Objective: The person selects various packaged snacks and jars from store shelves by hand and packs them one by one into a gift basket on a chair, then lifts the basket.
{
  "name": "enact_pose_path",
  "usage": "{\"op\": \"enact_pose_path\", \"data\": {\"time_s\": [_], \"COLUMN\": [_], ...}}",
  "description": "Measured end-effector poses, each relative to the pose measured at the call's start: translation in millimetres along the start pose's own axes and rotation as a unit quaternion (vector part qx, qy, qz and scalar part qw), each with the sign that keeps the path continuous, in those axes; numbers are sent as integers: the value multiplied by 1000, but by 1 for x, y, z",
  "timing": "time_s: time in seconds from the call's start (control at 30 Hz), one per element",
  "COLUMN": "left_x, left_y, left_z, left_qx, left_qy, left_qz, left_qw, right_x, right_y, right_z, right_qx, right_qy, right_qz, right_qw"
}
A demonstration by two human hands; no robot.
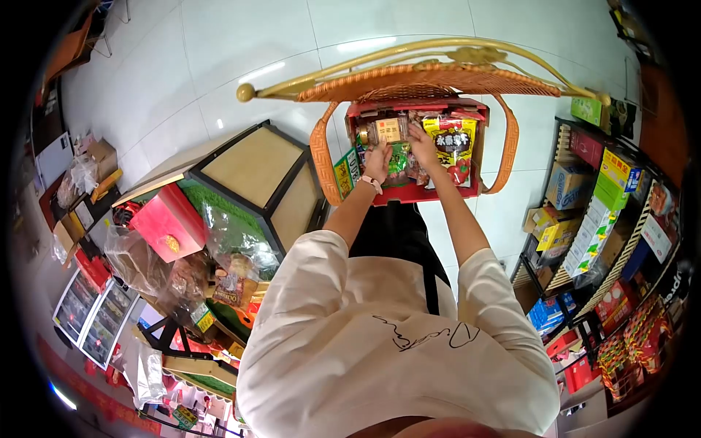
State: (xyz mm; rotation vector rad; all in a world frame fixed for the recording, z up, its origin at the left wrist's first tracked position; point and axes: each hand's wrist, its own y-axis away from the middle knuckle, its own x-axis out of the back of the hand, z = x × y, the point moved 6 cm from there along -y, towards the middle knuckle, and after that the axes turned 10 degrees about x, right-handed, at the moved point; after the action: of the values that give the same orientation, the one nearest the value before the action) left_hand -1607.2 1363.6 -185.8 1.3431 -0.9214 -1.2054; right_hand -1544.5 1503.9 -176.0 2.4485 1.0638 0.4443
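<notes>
Your left hand (376,162) is just below the tan-labelled container (390,130) inside the red box (438,194), right hand (423,150) at its edge, any pinch unclear; yellow snack bag (451,150) already in, container seemingly left to settle

Red box (409,194), yellow-and-black packet (456,137), green packet (398,162), orange woven chair (431,76), white shirt (387,292) lettered in black
</notes>
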Motion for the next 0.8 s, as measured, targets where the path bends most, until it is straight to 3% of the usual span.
{"op": "enact_pose_path", "data": {"time_s": [0.1, 0.2, 0.37, 0.47, 0.57, 0.7, 0.8], "left_x": [-5, -8, -13, -11, -23, -15, -2], "left_y": [-15, -29, -24, -23, 8, 21, 47], "left_z": [13, 29, 31, 36, 44, 24, 16], "left_qx": [-24, -49, -49, -35, 49, 76, 53], "left_qy": [3, -32, -67, -93, -115, -213, -238], "left_qz": [-43, -53, 67, 59, 69, -6, -52], "left_qw": [999, 997, 994, 993, 990, 974, 968], "right_x": [-11, -20, -22, -21, -20, -15, -4], "right_y": [-1, -4, -18, -20, -15, 16, 42], "right_z": [-5, -9, 4, -3, -19, -45, 3], "right_qx": [-9, -78, -76, -66, -63, -18, -54], "right_qy": [-61, -49, -29, 58, 148, 194, 213], "right_qz": [10, -11, -37, -54, -62, -64, -94], "right_qw": [998, 996, 996, 995, 985, 979, 971]}}
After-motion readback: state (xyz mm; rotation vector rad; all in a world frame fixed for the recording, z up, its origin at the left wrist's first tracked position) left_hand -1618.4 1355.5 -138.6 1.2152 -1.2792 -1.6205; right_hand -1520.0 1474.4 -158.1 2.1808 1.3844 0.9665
